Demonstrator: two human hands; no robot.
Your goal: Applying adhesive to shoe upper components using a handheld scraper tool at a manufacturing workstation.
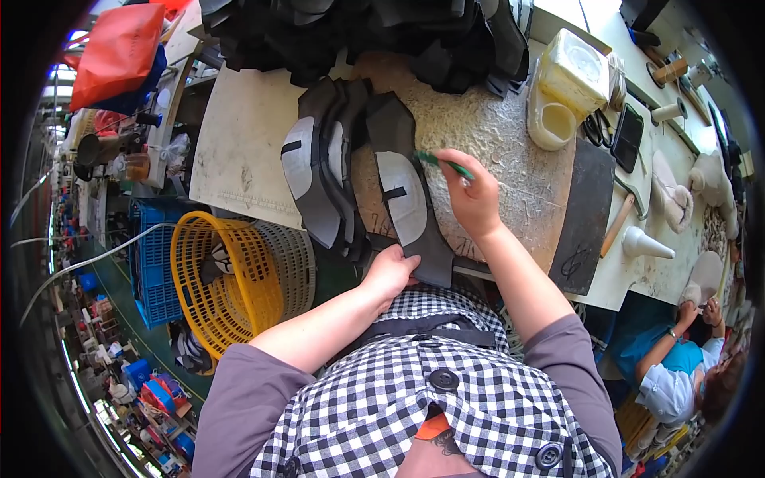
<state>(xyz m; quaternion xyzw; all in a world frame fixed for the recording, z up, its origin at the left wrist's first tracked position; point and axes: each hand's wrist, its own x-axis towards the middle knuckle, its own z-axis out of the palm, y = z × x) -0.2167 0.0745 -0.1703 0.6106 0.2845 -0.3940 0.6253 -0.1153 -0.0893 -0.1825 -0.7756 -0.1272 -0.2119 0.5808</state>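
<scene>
A dark grey curved shoe piece [388, 123] with a pale patch and a small black strip lies on the work table in front of me. My left hand [389, 277] pinches its near end at the table edge. In my right hand [472, 191] is a slim green brush [456, 168], its far end at the right edge of the piece. Left of it lies a stack of similar grey pieces [307, 175], overlapping one another. What is under the piece by my left fingers is hidden.
A large heap of black pieces [343, 36] covers the back of the glue-crusted table [510, 151]. A glue container [570, 72], phone [628, 137], hammer [617, 225] and white cone [647, 244] lie right. Yellow basket [227, 291] stands left; a co-worker [673, 366] sits right.
</scene>
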